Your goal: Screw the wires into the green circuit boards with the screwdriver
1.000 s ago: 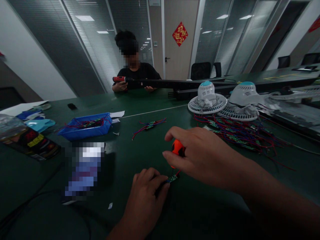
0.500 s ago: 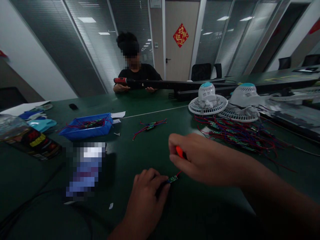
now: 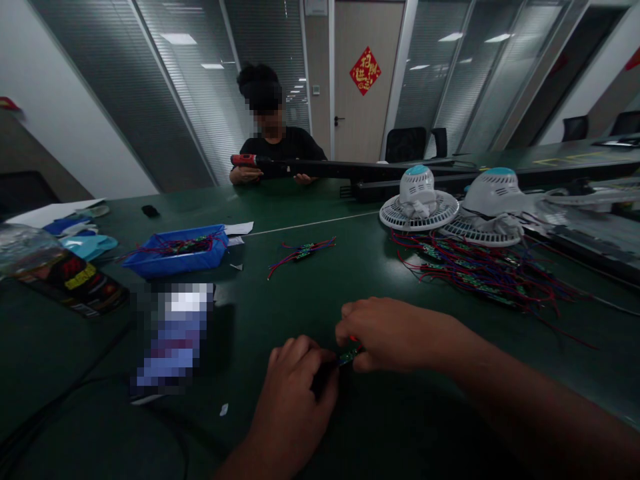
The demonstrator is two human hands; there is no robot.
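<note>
Thumb and fingers of my left hand (image 3: 297, 393) pinch the left end of a small green circuit board (image 3: 347, 357) low over the green table. My right hand (image 3: 395, 333) is closed around a tool with an orange-red handle (image 3: 354, 338); only a sliver of it shows, so I cannot tell its kind. The fingertips of that hand are at the board's right end and hide the red wire there. Beyond both hands lies another circuit board with red and blue wires (image 3: 306, 251).
Left of centre sits a blue tray (image 3: 175, 267) of wired boards. A phone (image 3: 175, 347) and a bottle (image 3: 75, 280) are nearer. To the right, white fan-like parts (image 3: 419, 207) stand by a heap of wired boards (image 3: 470, 270). A person (image 3: 280, 147) across the table holds a red-ended tool.
My right hand has come down and in to the board's right end, and its orange-red handle is now mostly hidden. My left hand stays on the board. The view has shifted slightly.
</note>
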